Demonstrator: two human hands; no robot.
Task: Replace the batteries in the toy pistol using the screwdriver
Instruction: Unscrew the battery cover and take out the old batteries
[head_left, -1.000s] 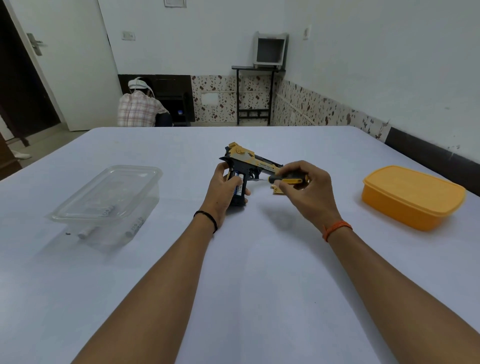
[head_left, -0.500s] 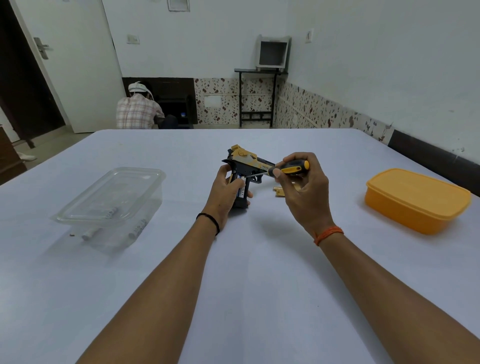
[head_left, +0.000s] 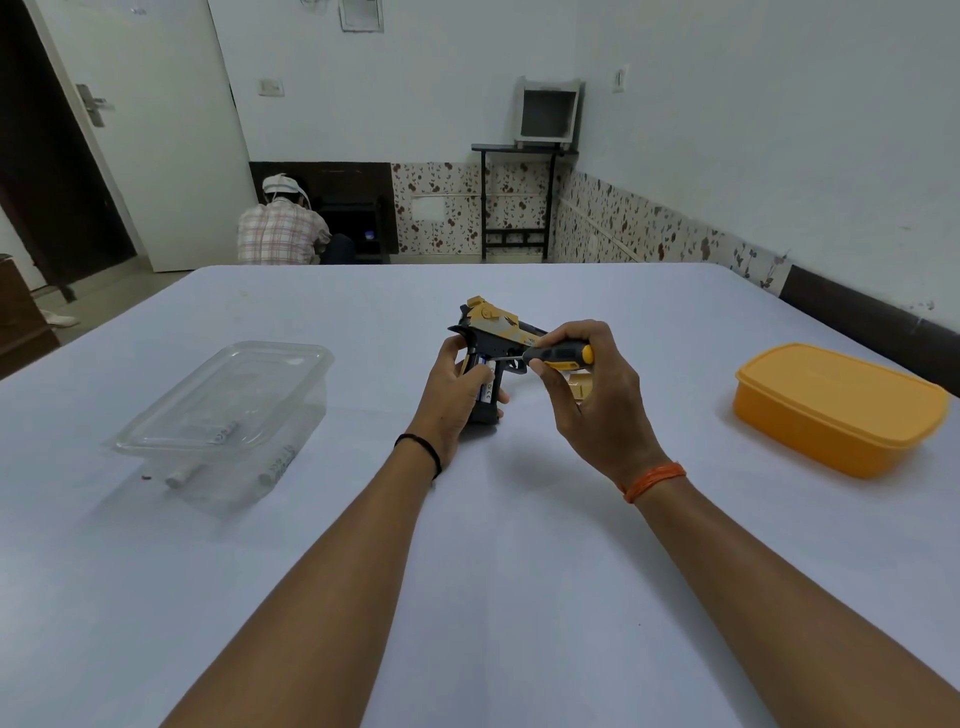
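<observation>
We hold the pistol (head_left: 491, 332) upright at the middle of the desk (head_left: 467, 571), our left hand (head_left: 452, 389) wrapped around its grip, where a battery (head_left: 487, 382) shows in the open compartment. Our right hand (head_left: 587, 395) pinches the screwdriver (head_left: 558, 356), its tip at the battery. A clear box (head_left: 228, 415) sits left, an orange box (head_left: 836, 408) right.

Since 1 second ago my right hand (head_left: 597, 400) has turned the screwdriver (head_left: 558, 356) round: its handle, then level and low beside the toy pistol (head_left: 493, 343), now sits higher, and I see its thin shaft reaching left into the open grip by the battery (head_left: 485, 387)
</observation>
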